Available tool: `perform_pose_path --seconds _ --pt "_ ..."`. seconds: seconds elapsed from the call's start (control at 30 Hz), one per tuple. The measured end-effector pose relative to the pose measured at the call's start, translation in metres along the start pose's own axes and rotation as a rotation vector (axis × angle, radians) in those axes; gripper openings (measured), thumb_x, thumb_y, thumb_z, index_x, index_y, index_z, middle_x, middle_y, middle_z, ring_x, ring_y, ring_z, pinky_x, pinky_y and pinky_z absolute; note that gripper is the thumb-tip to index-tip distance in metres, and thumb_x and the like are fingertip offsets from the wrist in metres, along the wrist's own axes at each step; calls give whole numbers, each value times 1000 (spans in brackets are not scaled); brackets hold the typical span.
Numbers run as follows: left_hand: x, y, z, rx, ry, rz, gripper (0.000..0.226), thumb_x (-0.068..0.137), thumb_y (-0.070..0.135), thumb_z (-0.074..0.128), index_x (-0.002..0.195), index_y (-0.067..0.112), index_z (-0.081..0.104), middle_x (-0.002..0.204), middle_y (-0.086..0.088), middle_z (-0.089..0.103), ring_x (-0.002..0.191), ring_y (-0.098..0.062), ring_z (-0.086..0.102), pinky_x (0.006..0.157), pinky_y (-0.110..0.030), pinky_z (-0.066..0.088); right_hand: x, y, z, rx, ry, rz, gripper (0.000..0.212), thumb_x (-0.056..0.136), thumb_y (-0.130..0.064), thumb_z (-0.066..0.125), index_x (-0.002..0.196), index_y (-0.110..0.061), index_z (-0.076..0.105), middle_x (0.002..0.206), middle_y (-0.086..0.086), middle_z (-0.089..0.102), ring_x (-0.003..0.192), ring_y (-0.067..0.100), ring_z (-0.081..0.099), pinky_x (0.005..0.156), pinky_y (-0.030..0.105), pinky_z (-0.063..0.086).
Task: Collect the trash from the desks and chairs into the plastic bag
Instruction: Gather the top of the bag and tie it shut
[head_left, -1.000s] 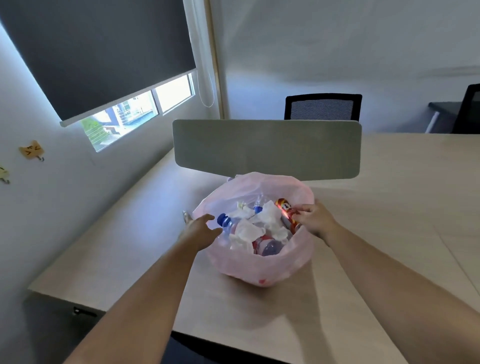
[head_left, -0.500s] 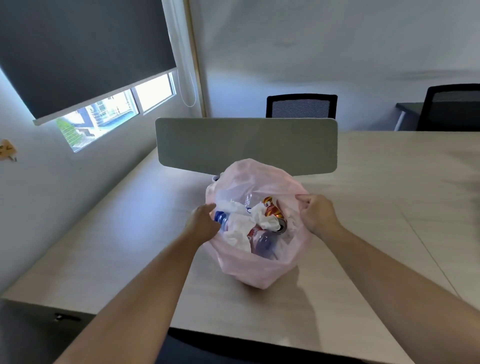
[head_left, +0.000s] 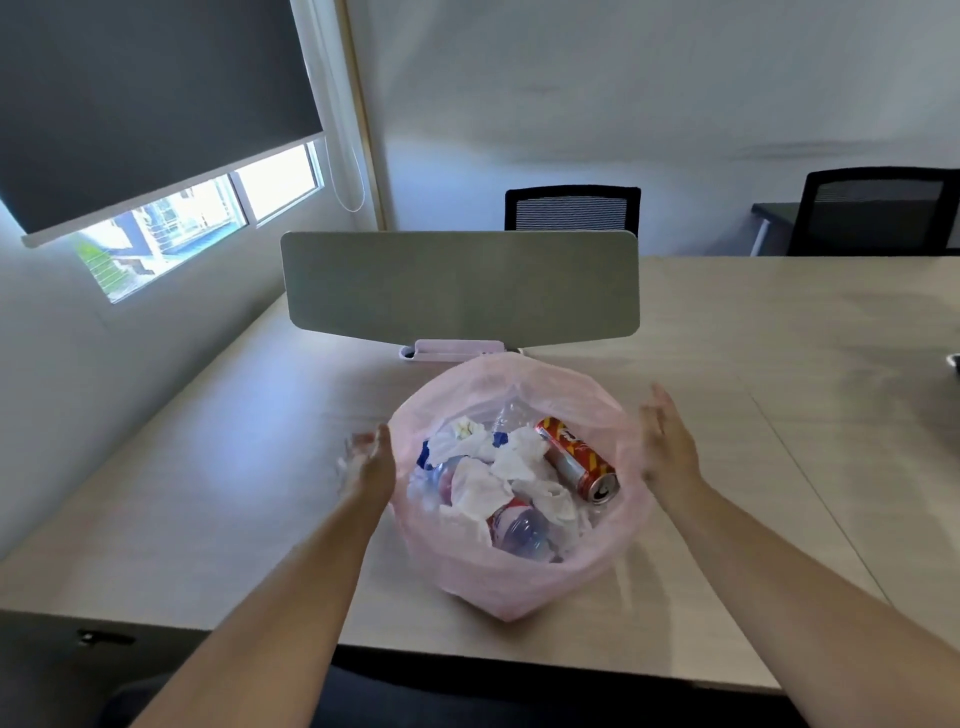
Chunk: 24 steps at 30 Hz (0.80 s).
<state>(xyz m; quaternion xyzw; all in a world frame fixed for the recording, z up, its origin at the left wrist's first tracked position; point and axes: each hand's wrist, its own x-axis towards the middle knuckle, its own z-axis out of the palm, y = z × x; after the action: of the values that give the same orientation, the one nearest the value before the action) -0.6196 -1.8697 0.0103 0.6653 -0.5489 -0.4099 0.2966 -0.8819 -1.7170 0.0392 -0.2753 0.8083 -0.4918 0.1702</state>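
Observation:
A pink plastic bag (head_left: 511, 582) stands open on the pale wooden desk (head_left: 197, 499). Inside it lie a red drink can (head_left: 574, 457), crumpled white tissues (head_left: 514, 457) and a clear plastic bottle (head_left: 519, 527) with a red label. My left hand (head_left: 371, 465) is just off the bag's left rim, fingers spread and blurred, holding nothing. My right hand (head_left: 667, 444) is a little to the right of the bag's rim, palm facing the bag, fingers apart and empty.
A grey divider panel (head_left: 460, 286) stands across the desk behind the bag, on a white base (head_left: 452, 349). Two black mesh chairs (head_left: 571, 208) (head_left: 878, 210) sit beyond the desk. A window with a dark roller blind (head_left: 150, 104) is on the left wall.
Both hands have let go of the bag's rim and moved outward, away from it. The bag's mouth now stands wider open on the desk.

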Motion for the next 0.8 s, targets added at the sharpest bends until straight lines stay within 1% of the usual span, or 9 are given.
perform_pose_path --seconds 0.07,0.13,0.23,0.33,0.43,0.5,0.57,0.7,0.8 --pt "5 -17 3 -296 -316 -302 69 90 69 25 135 19 42 132 -13 55 112 -32 58 86 -43 52 9 15 4 157 -98 307 46 96 -34 34 137 -16 44 139 11 50 125 31 48 100 42 42" --pt "2 -21 5 -555 -600 -448 75 89 73 18 133 21 49 129 -9 61 107 -28 62 76 -39 54 10 21 6 302 -314 506 42 86 -39 44 114 -15 62 109 9 69 98 30 64 79 37 53" --pt "-10 2 6 -649 -694 -422 63 95 61 25 118 15 61 113 -10 68 85 -24 69 65 -34 59 3 8 8 515 -567 502 39 88 -38 45 98 -9 69 91 13 72 74 26 67 62 28 55" --pt "-14 29 -4 -513 -695 -296 22 95 26 48 94 9 62 84 -10 59 60 -19 63 53 -25 55 3 -14 5 531 -677 490 36 93 -33 45 94 -5 69 72 11 71 56 21 66 54 26 55" --pt "-10 57 -21 -377 -580 -214 12 90 16 55 98 10 61 89 -12 61 73 -23 58 58 -27 54 13 -41 1 486 -574 449 21 93 -18 54 105 -5 65 59 3 68 54 14 63 52 22 52" --pt "-10 80 -34 -375 -463 -119 10 89 9 54 80 11 60 65 -6 60 61 -20 53 51 -23 51 22 -59 -3 461 -515 340 21 90 -11 57 110 -10 64 75 0 69 74 17 58 64 27 49" --pt "-13 104 -49 -381 -378 -27 22 85 2 52 67 13 52 50 -3 48 53 -17 42 49 -22 45 29 -76 -12 471 -466 230 22 87 -3 56 101 -17 66 84 2 64 75 19 51 63 27 42" --pt "-4 127 -71 -368 -202 79 25 83 -7 52 69 13 52 67 -7 47 59 -19 47 52 -26 47 36 -102 -31 474 -209 139 27 84 6 53 86 -17 68 67 3 57 52 14 41 45 19 36" --pt "14 120 -88 -158 116 185 20 79 -8 52 74 7 65 83 -16 62 88 -37 64 68 -40 58 46 -100 -39 466 75 127 39 77 12 44 84 -15 71 68 6 59 50 16 42 46 22 36"
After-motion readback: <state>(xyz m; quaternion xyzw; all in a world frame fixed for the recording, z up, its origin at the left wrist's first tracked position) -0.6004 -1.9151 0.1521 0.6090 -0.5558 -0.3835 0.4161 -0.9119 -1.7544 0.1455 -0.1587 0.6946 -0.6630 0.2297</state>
